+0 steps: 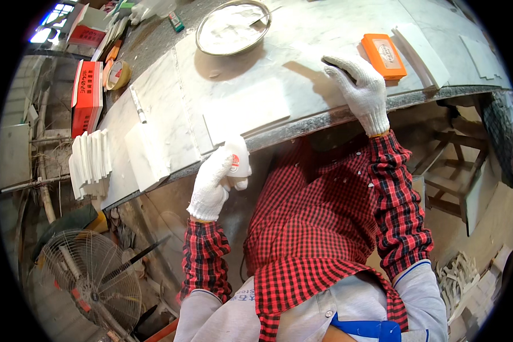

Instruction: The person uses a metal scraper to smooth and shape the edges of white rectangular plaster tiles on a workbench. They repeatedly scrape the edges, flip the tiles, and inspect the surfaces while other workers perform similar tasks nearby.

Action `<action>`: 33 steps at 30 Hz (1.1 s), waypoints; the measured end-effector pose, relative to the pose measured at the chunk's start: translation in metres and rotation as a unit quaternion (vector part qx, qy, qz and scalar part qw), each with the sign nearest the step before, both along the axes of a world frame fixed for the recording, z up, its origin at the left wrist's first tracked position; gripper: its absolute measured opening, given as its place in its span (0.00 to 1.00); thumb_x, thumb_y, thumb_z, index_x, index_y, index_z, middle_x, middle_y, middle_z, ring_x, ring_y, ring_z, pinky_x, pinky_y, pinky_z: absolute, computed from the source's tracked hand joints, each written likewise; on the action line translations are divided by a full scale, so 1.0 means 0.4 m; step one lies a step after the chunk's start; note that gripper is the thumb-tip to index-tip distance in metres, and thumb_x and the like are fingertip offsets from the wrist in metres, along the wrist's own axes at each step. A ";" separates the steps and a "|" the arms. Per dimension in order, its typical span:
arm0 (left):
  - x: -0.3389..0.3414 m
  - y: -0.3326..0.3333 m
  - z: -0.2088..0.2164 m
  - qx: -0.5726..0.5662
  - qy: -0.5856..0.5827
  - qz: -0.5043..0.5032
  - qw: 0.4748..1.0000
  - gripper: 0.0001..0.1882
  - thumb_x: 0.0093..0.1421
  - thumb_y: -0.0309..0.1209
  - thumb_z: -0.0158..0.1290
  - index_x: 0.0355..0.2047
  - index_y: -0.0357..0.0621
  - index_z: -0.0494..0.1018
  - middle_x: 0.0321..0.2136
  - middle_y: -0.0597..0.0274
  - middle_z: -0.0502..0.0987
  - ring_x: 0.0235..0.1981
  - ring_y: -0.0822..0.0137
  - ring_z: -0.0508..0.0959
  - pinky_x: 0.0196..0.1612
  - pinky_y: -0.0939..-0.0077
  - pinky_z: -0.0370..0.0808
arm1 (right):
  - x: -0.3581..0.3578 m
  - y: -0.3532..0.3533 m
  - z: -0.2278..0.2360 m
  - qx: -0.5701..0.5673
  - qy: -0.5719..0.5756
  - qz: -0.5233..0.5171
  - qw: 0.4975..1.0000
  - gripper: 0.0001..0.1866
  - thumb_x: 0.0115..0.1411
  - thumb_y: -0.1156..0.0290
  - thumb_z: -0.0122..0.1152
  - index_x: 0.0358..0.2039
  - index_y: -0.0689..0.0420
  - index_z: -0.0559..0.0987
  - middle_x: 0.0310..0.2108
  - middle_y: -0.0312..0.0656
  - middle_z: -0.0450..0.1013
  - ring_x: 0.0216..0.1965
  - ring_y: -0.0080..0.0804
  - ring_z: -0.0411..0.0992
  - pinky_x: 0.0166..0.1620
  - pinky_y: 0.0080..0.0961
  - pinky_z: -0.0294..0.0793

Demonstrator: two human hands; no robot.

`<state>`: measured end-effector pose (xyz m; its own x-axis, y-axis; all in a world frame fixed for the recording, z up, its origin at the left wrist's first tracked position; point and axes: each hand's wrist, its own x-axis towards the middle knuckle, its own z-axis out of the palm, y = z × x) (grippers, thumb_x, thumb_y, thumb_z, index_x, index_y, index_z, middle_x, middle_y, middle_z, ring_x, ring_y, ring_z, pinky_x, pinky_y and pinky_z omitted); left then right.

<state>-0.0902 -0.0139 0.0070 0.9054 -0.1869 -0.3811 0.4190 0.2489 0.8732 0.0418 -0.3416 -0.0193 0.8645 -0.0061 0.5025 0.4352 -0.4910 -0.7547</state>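
Left hand (215,183) clamped on a white item (239,157), right hand (361,86) curled beside an orange box (384,56)

In the head view, the left hand's fingers wrap round the white item, red-marked on its face, at the near edge of the marble table (302,37); a pale flat slab (248,111) lies just beyond it, and to its left are a row of white strips (90,162), a slim white marker (137,105) and, farther off, a red box (85,102). Beyond and between both hands sits a bowl (225,54) of white powder (228,29). Whether the right hand, over that edge to the grip's right, clasps anything cannot be told
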 end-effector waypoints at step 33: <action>0.076 -0.082 -0.014 -0.007 0.054 0.011 0.998 0.22 0.71 0.43 0.53 0.49 0.31 0.75 0.30 0.50 0.81 0.24 0.67 0.77 0.26 0.76 0.72 | 0.005 -0.003 -0.021 -0.028 -0.036 -0.026 0.999 0.13 0.62 0.67 0.71 0.48 0.49 0.87 0.39 0.40 0.84 0.36 0.32 0.82 0.40 0.24 0.82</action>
